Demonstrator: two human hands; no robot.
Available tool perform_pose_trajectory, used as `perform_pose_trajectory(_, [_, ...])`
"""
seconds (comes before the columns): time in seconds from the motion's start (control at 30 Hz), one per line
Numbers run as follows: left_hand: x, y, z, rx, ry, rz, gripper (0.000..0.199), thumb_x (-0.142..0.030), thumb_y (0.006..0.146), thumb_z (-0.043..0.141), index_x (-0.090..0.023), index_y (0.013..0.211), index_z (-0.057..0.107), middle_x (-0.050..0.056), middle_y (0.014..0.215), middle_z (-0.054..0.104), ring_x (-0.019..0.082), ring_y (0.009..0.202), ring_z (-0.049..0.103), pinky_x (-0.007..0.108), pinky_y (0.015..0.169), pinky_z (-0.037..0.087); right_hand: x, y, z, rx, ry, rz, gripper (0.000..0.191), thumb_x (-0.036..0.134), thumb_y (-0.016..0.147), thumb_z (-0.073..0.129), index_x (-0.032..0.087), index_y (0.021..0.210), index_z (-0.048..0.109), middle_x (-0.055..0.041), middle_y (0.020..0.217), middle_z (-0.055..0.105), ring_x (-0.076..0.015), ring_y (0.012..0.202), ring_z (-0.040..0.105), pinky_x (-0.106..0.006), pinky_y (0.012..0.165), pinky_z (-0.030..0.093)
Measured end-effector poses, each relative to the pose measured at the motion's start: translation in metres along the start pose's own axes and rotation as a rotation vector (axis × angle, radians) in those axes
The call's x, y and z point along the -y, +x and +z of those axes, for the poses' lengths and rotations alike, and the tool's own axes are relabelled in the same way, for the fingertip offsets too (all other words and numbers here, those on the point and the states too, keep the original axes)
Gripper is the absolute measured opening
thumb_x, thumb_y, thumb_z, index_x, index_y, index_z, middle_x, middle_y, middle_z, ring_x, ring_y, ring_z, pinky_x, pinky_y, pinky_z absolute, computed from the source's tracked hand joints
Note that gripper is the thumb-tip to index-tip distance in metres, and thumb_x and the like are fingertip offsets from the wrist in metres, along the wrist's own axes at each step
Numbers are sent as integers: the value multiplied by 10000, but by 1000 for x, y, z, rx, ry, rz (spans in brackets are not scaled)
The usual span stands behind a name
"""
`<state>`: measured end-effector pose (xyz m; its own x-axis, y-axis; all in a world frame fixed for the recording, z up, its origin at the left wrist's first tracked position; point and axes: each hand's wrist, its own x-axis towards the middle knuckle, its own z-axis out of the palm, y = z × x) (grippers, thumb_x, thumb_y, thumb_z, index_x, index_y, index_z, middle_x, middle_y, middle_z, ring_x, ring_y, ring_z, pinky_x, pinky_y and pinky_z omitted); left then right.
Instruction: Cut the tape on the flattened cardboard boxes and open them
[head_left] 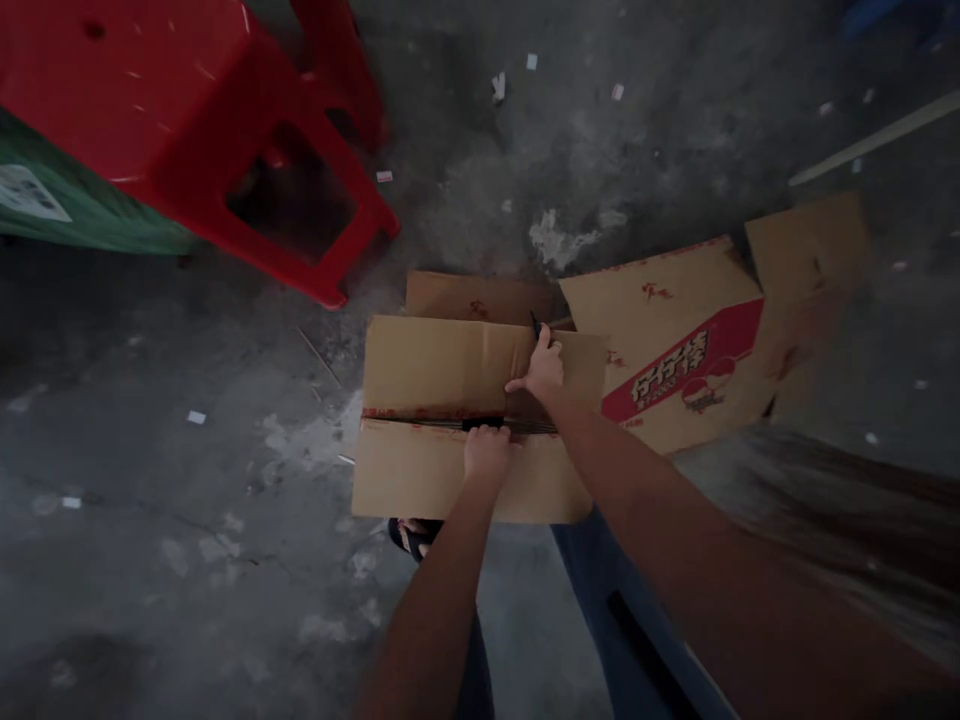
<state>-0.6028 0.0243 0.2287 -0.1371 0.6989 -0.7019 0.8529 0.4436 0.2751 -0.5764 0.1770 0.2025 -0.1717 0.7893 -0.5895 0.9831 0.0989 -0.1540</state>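
Cardboard box [424, 365] — brown, creased, red-edged.

Scene dim, low contrast, greyish over the concrete floor [247, 580]; light source out of view. Small pale highlights on the red stool [150, 80]; deep shadow beneath it. Centre fairly sharp, large lettering on the printed carton [660, 290] legible. Right and lower-right margins smeared; stool stretched towards the upper-left corner.

red stool [195, 130] upper left | green bag [101, 212] beside it | scraps [196, 417] on grey floor [195, 600]
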Motion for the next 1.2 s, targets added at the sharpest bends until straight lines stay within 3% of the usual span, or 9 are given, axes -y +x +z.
perform_pose_trajectory(0.3, [-5, -29, 3, -13, -9, -6, 247, -322, 908, 506, -138, 968, 660, 125, 932, 708, 246, 981, 616, 360, 831, 413, 2, 3, 9, -4, 19, 7, 1361, 274, 452, 914, 206, 1506, 56, -247, 1352, 380, -367, 1110, 584, -453, 916, 492])
perform_pose_trajectory(0.47, [-18, -81, 20, -36, -32, -22, 212, -306, 918, 492, -173, 900, 657, 82, 856, 696, 219, 875, 625, 341, 747, 421, 1, 3, 13, -4, 10, 10, 1354, 284, 460, 916, 206, 1507, 61, -245, 1358, 379, -362, 1113, 579, -447, 917, 490])
perform_pose_trajectory(0.6, [-21, -130, 45, -155, -15, -43, 225, -343, 901, 523, -208, 780, 657, 46, 733, 668, 194, 757, 616, 322, 673, 414, 1, 3, 12, 1, 12, -31, 1344, 297, 465, 914, 191, 1507, 72, -248, 1348, 384, -362, 1097, 587, -448, 920, 482])
perform_pose_trajectory(0.7, [-20, -146, 51, -190, -3, -57, 217, -307, 889, 547, -215, 718, 644, 28, 693, 656, 183, 717, 608, 316, 653, 409, 4, 1, 7, 9, 26, -35, 1363, 292, 443, 917, 187, 1508, 74, -247, 1346, 386, -380, 1110, 576, -456, 918, 475])
perform_pose_trajectory(0.83, [-15, -134, 25, -46, -13, -91, 185, -356, 880, 558, -210, 842, 666, 45, 819, 698, 218, 863, 631, 333, 747, 431, -9, -2, -3, 81, 100, -134, 1310, 308, 507, 888, 197, 1509, 53, -242, 1375, 365, -376, 1134, 561, -458, 927, 458])
perform_pose_trajectory(0.93, [-12, -112, -6, 115, -24, -108, 397, -526, 875, 490, -175, 915, 672, 92, 880, 712, 267, 908, 648, 372, 771, 457, -48, -8, -12, 92, 132, -262, 1213, 320, 591, 846, 189, 1504, 59, -221, 1342, 416, -364, 1165, 534, -445, 952, 430])
perform_pose_trajectory(1.0, [-16, -94, -23, 194, 7, -101, 550, -624, 860, 420, -144, 919, 683, 137, 881, 717, 303, 874, 665, 401, 736, 479, -83, -14, -15, 75, 123, -275, 1180, 304, 604, 839, 161, 1502, 87, -230, 1322, 442, -372, 1189, 507, -432, 965, 415])
perform_pose_trajectory(1.1, [-38, -58, -33, 220, 36, 21, 593, -646, 831, 455, -116, 960, 689, 174, 955, 717, 325, 918, 668, 413, 757, 499, -125, -22, -12, 74, 153, -241, 1191, 283, 604, 840, 102, 1502, 80, -251, 1290, 481, -368, 1195, 496, -403, 970, 412])
perform_pose_trajectory(1.2, [-76, -23, -29, 266, -28, 120, 520, -558, 741, 649, -136, 1044, 672, 154, 1046, 708, 298, 981, 660, 365, 793, 512, -142, -23, -7, 115, 185, -240, 1239, 265, 566, 861, 85, 1503, 71, -258, 1314, 473, -363, 1198, 494, -389, 963, 413])
